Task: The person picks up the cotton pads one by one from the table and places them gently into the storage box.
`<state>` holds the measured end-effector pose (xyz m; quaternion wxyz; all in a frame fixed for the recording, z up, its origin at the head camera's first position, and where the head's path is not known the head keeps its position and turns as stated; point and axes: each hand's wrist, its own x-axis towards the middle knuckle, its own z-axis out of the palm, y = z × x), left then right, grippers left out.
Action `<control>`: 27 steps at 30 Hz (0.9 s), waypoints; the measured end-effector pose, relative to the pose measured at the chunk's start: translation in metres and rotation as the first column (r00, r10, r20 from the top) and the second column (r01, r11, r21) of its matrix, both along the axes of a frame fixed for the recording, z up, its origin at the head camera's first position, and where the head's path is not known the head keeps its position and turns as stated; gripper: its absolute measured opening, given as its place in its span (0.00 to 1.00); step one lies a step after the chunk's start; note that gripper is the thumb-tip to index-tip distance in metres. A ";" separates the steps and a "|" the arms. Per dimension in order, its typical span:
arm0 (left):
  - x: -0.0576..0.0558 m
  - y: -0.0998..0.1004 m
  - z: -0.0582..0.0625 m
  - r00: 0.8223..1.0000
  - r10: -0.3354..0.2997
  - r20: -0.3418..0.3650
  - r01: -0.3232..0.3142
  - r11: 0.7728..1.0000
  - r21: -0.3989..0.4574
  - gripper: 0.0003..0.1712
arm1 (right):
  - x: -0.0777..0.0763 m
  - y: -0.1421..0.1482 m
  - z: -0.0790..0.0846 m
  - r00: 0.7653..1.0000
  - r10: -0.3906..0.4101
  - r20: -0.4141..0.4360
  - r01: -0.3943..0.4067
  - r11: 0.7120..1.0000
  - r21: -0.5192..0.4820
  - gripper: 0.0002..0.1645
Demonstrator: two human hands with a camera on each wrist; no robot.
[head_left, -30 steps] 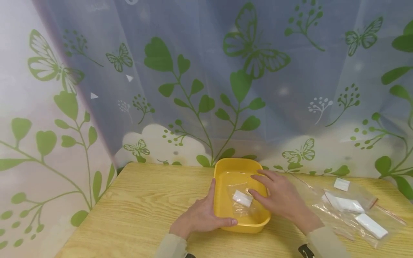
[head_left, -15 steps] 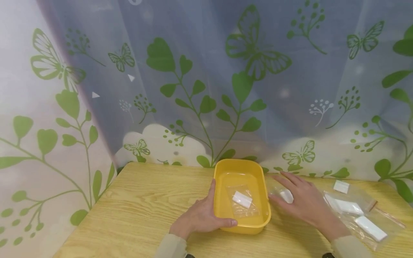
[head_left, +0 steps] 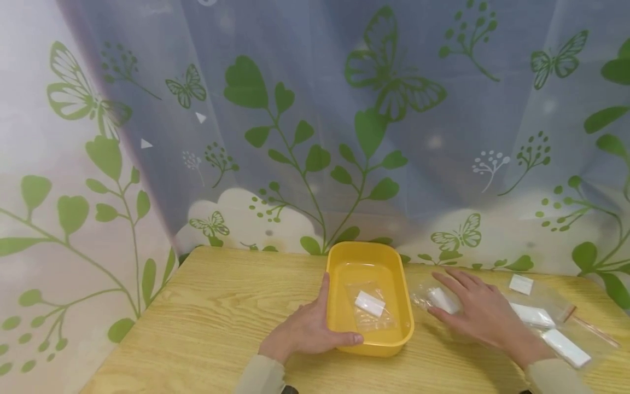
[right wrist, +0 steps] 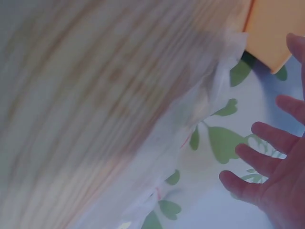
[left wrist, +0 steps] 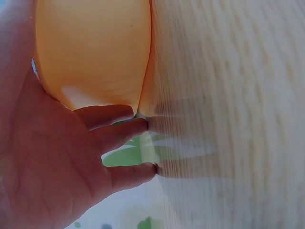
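Note:
My left hand (head_left: 315, 327) rests against the near left corner of a yellow plastic tub (head_left: 363, 343). Its thumb lies at the front rim, and straight fingers (left wrist: 119, 132) run along the side wall in the left wrist view. Inside the tub is a small clear plastic bag (head_left: 376, 323) with a white rectangular piece (head_left: 369, 304) in it. Right of the tub, my right hand (head_left: 484, 317) hovers with spread fingers at another clear bag (head_left: 422, 296), partly hidden under it, holding a white piece (head_left: 441, 299). In the right wrist view nothing sits between its fingers.
More clear zip bags with white pieces (head_left: 566, 348) overlap on the right of the wooden table (head_left: 206, 306); some show a red zip strip (head_left: 569, 313). A curtain (head_left: 295, 137) with green leaves and butterflies hangs behind the table's far edge.
My right hand has moved from over the tub to the right, and now stands over a bag on the table. The left hand and tub stay in place.

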<state>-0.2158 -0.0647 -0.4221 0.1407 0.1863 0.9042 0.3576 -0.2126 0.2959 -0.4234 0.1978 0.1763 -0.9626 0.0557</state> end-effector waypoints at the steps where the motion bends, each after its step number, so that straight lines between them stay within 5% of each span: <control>1: 0.001 0.000 0.001 1.000 0.000 -0.001 0.000 1.000 -0.004 0.81 | -0.001 0.002 0.000 1.000 0.002 0.019 -0.002 1.000 -0.001 0.45; 11: 0.003 0.000 0.002 1.000 -0.009 -0.004 0.009 1.000 -0.025 0.80 | -0.007 0.018 -0.008 0.991 0.061 0.123 -0.063 0.998 0.018 0.45; 27: 0.001 0.000 -0.001 1.000 -0.002 -0.009 0.002 1.000 -0.027 0.80 | -0.020 0.039 -0.019 0.954 0.110 0.280 -0.061 0.982 -0.177 0.33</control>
